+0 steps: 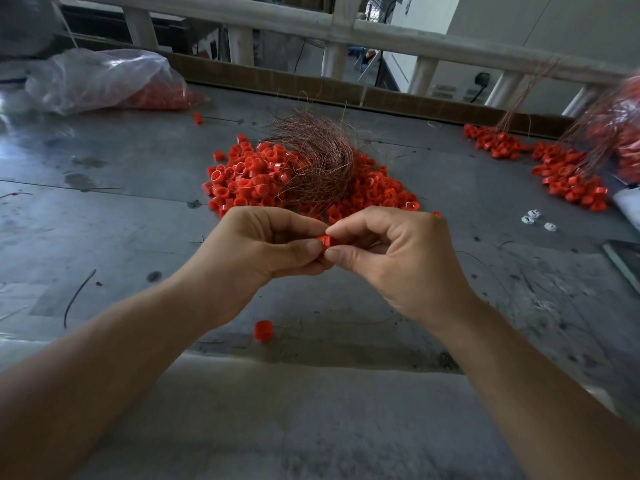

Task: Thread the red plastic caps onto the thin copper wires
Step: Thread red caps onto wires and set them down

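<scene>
Both hands meet over the table (104, 209): right hand (391, 258) pinches one cap (325, 241), left hand (263, 247) pinched against it (wire unseen). Cap looks light, rigid, slick; grip its sides. Wires (311, 161) look hair-thin and kinkable, on the cap pile (242, 174).

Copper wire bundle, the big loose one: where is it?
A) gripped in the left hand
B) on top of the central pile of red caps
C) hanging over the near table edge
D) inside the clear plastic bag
B: the copper wire bundle lies on top of the central pile of red caps on the table, while the left hand and right hand pinch a single red cap nearer the camera.
</scene>
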### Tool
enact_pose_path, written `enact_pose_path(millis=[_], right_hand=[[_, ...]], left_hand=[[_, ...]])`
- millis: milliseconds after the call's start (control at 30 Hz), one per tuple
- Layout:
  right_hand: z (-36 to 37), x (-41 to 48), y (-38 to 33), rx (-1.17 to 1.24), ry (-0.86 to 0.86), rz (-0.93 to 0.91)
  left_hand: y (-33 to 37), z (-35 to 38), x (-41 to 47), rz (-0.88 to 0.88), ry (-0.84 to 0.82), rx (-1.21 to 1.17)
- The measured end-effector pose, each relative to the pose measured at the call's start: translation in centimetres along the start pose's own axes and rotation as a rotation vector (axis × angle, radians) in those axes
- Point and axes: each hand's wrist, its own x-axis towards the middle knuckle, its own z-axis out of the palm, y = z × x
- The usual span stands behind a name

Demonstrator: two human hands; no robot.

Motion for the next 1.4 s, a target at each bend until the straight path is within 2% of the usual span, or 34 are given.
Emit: enact_pose_path(millis=[433, 667, 833, 1200, 1400], right_hand=[[0.01, -0.27, -0.17, -0.08, 0.04, -0.123], [0.47, -0.33, 0.2, -0.177, 0.039, -0.222], [0.35, -0.43, 0.18, -0.033, 0.067, -0.132], [0.2, 0.1, 0.56, 0.024, 0.045, -0.157], [-0.17, 0.03, 0.28, 0.153, -0.075, -0.069]], left_hand=[[-0.15, 0.18, -0.24, 0.066, 0.031, 0.076], [0.01, 0.16, -0.52, 0.143, 0.009, 0.254], [0.06, -0.01, -0.42, 0.055, -0.016, 0.076], [0.08, -0.16, -0.29, 0.016, -0.034, 0.029], [0.58, -0.45, -0.42, -0.036, -0.147, -0.016]])
